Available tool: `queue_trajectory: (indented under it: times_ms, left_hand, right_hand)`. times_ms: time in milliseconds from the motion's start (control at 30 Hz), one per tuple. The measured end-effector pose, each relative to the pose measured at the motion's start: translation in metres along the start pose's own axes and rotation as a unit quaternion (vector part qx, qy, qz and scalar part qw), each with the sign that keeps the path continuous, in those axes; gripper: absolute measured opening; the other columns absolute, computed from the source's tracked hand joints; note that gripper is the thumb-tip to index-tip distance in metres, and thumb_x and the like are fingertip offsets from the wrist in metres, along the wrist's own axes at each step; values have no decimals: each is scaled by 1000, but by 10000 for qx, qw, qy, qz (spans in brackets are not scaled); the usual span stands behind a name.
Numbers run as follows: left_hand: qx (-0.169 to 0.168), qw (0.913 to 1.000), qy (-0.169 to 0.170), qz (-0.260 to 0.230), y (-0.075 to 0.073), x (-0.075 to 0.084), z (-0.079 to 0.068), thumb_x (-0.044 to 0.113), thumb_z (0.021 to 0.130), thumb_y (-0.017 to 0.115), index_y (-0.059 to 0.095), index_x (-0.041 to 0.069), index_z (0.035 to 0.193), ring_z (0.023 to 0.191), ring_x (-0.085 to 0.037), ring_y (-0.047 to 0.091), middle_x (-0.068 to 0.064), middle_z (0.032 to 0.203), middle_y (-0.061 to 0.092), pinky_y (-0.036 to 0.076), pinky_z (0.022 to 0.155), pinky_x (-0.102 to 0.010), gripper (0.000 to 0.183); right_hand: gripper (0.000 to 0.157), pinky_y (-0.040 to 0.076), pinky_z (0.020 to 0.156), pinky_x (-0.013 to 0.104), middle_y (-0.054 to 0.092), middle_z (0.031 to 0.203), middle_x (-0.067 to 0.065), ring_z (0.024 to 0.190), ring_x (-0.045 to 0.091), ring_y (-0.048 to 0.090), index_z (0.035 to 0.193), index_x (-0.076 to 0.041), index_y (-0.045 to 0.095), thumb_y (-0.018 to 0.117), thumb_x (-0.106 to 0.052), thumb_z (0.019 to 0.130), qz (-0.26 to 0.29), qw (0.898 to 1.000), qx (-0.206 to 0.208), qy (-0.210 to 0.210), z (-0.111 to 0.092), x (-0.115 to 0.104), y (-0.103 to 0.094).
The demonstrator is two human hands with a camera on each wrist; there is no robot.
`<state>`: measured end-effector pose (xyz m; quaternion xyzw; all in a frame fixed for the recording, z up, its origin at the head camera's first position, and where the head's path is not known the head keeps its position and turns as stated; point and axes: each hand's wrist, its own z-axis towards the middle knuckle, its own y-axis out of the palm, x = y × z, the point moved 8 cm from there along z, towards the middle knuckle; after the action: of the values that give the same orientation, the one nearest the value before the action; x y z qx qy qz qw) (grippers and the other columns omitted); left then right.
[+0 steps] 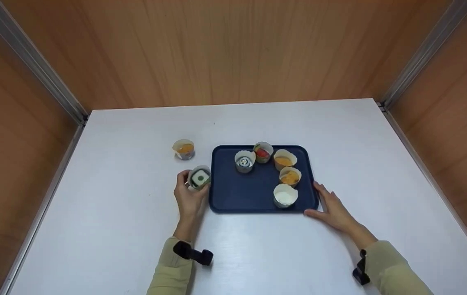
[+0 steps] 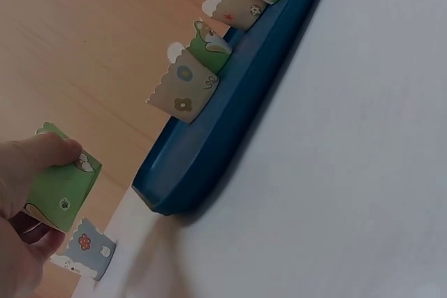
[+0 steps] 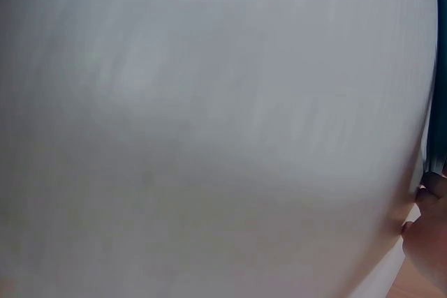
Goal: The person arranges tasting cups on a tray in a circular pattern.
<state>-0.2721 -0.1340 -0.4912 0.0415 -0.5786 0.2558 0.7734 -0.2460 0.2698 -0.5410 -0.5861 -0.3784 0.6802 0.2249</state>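
Note:
My left hand (image 1: 189,200) grips a green paper cup (image 2: 64,190) at the left edge of the blue tray (image 1: 243,194). Inside that cup is a white, dark-edged piece with a green dot. The left wrist view shows the cup raised off the table, its printed side between thumb and fingers. My right hand (image 1: 336,213) rests against the tray's front right corner, thumb at the front edge and fingers along the right side. Only part of this hand shows in the right wrist view.
On the tray stand a cup with a blue-and-white piece (image 1: 244,162), one with red contents (image 1: 263,153), two with orange contents (image 1: 285,160) (image 1: 290,177) and one with white contents (image 1: 285,196). A blue-grey cup (image 1: 184,150) stands left of the tray. Wooden panels (image 1: 233,53) surround the white table (image 1: 114,184).

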Motion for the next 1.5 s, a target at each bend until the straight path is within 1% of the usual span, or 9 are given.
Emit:
queue_trajectory:
  times_ms: [267,500,633,833,1000,1133,1267,1367,1500]
  left_hand:
    - [-185,9997,83,-158,15,8,-8,1,61,78,49,-3,105,98,-26,51,-16,102,56,43,82,-38,54]
    - [-329,9991,69,-256,30,10,-16,1,61,78,49,-2,106,98,-24,51,-14,102,56,43,82,-37,54]
    - [-384,9986,122,-339,39,11,-20,0,61,78,49,-2,107,98,-24,52,-14,102,56,44,82,-37,54]
    - [-458,9983,224,-276,51,11,-25,1,61,78,49,-3,107,97,-25,54,-14,102,57,41,85,-38,55]
    - [-535,9976,314,-295,61,13,-27,1,60,78,49,-2,107,100,-25,53,-14,103,57,39,88,-38,55]
    - [-575,9976,277,-258,68,11,-29,1,60,78,49,-1,106,101,-24,52,-13,103,57,39,89,-37,55]
    - [-569,9979,254,-201,74,11,-31,1,59,78,50,0,106,101,-24,53,-13,102,57,39,89,-37,55]
    - [-550,9979,309,-112,79,12,-32,1,59,79,50,0,105,100,-25,53,-13,101,57,40,87,-37,54]
    - [-517,9980,367,-43,84,13,-33,1,59,79,51,0,104,98,-25,54,-12,99,58,41,85,-37,53]
  right_hand:
    - [92,7,104,48,22,140,24,128,36,18,140,-7,21,66,-49,72,-27,9999,-66,109,0,2,1]
    - [92,7,104,48,23,140,23,128,36,19,140,-6,21,66,-49,72,-14,9999,-61,86,0,1,1]
    - [92,7,104,48,23,140,24,128,36,19,140,-6,21,66,-48,72,25,9999,-63,110,0,1,1]
    - [92,6,104,48,22,140,24,128,37,18,140,-6,20,66,-48,73,14,9999,-99,118,0,1,1]
    - [91,6,104,49,21,141,23,128,38,17,141,-9,19,65,-49,73,7,9998,-122,180,-1,2,1]
    - [91,6,104,49,21,141,24,128,38,17,141,-9,19,65,-49,73,14,9998,-130,161,0,2,0]
    - [91,6,104,48,22,140,23,128,37,18,141,-8,20,66,-48,73,-11,9999,-96,106,0,1,0]
    - [91,6,104,48,23,140,23,128,36,18,140,-8,20,66,-48,73,-13,9999,-65,112,0,2,0]
    - [91,7,103,50,22,140,25,128,39,18,140,-6,21,66,-47,73,15,9999,-61,149,0,2,1]
